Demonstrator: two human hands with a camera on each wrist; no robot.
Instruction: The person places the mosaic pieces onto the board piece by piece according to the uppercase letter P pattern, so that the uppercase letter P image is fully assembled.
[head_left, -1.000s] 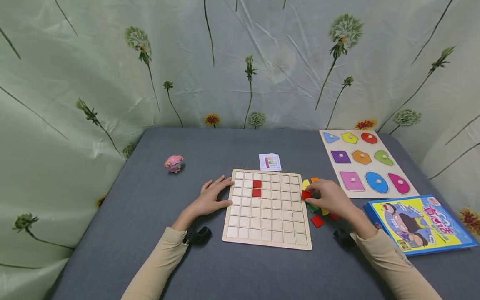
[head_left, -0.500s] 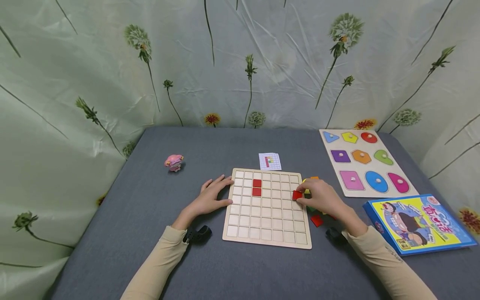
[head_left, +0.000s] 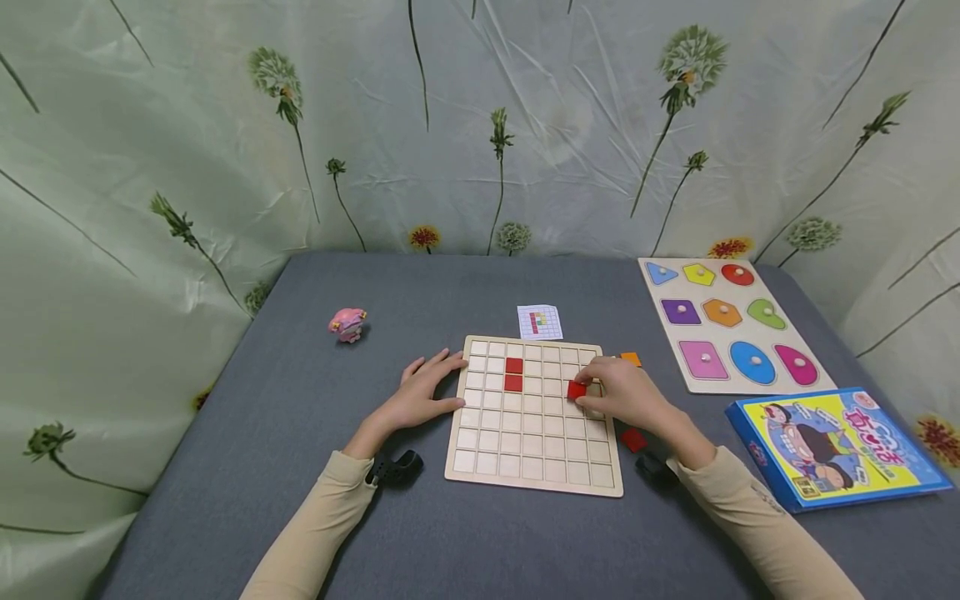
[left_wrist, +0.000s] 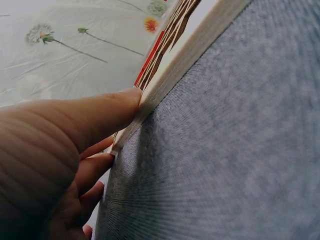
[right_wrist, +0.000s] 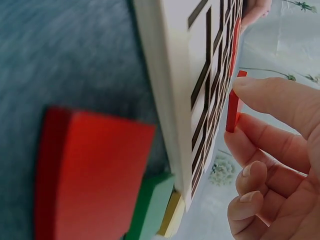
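Note:
A wooden grid board (head_left: 532, 447) lies on the table with two red square tiles (head_left: 513, 382) set one below the other in its upper left part. My left hand (head_left: 426, 393) rests against the board's left edge, thumb and fingertips touching the rim. Over the right side of the board, my right hand (head_left: 626, 393) pinches a red square tile (right_wrist: 234, 107) between thumb and fingers. In the right wrist view that tile stands tilted above the grid. Beyond the board lies a small printed card (head_left: 539, 322) with a coloured grid pattern.
Right of the board lie loose tiles: a red tile (head_left: 633, 440), an orange tile (head_left: 630, 359), a green tile (right_wrist: 150, 205) and a yellow one. Farther right are a shape puzzle board (head_left: 702, 333) and a blue-edged box (head_left: 840, 446). A pink toy (head_left: 348, 325) stands left.
My right hand has carried the red tile leftward from the loose tiles to over the board's right columns. The left hand has stayed at the board's edge.

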